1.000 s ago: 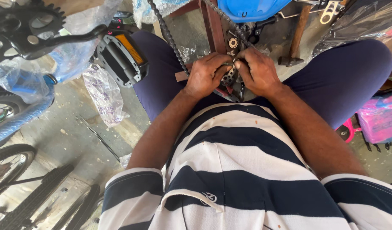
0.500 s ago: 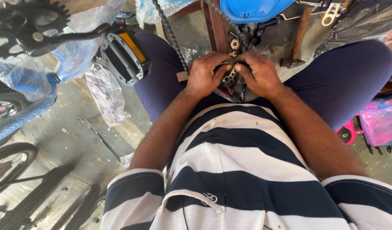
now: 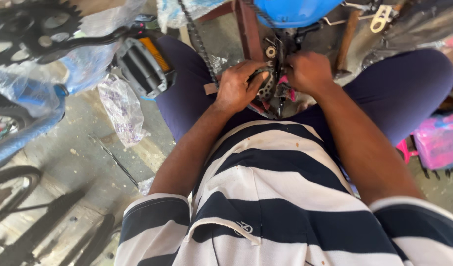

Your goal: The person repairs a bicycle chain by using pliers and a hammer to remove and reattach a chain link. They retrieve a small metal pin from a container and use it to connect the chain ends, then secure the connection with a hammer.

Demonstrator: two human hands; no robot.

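Gripping small sprocket (image 3: pixel 266 86) with both hands: left (image 3: pixel 236 86), right (image 3: pixel 307 71); crumpled clear bag (image 3: pixel 122 111) left, on floor.

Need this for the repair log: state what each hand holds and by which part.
The left hand grips the small toothed sprocket by its rim. The right hand is closed on the dark metal parts beside it; exactly which part cannot be told.

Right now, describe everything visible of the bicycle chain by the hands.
The bicycle chain is dark, greasy-looking metal, made of small links. It runs slanting from the top edge down toward the left hand, passing over the dark-clothed left thigh. Its lower end disappears behind that hand, beside the small sprocket; whether it is engaged there cannot be told.
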